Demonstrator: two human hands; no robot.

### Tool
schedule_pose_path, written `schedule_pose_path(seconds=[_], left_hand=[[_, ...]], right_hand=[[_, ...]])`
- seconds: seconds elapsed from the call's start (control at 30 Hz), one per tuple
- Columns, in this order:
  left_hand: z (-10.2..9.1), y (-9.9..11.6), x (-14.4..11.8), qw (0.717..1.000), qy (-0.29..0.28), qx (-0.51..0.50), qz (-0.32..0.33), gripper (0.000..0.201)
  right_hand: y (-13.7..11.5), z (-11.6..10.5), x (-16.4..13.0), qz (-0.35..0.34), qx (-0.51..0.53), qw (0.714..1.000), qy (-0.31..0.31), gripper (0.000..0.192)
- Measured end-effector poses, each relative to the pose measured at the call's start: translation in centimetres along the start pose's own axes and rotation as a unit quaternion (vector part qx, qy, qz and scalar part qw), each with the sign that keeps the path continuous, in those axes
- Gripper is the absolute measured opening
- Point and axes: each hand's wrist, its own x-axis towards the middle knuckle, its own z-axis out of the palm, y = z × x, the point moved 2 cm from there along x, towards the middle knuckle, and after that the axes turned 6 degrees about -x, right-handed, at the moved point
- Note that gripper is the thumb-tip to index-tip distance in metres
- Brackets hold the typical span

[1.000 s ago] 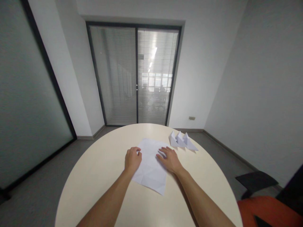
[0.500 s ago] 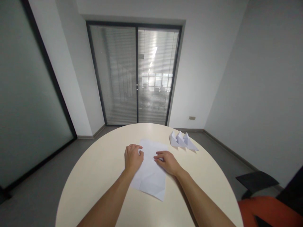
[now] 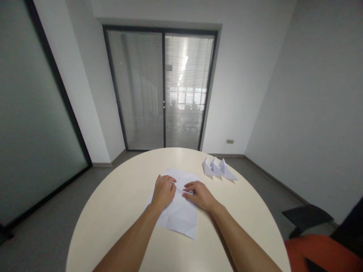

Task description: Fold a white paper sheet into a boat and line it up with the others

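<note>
Left hand point(image 3: 163, 192) now further onto creased sheet point(image 3: 178, 215) — right hand point(image 3: 200, 195) alongside, both grips flat, empty.

creased white paper sheet point(image 3: 178, 215), flat on table

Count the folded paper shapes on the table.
3, in a touching row right of the flat sheet: left, middle, right. None seems hidden.
</note>
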Motion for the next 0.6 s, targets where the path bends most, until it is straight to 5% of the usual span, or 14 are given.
schedule_pose_path(seconds=[0.6], left_hand=[[-0.81, 0.88, -0.04, 0.997, -0.032, 0.025, 0.066, 0.018]], right_hand=[[0.54, -0.75, 0.20, 0.036, -0.039, 0.995, 0.085, 0.027]])
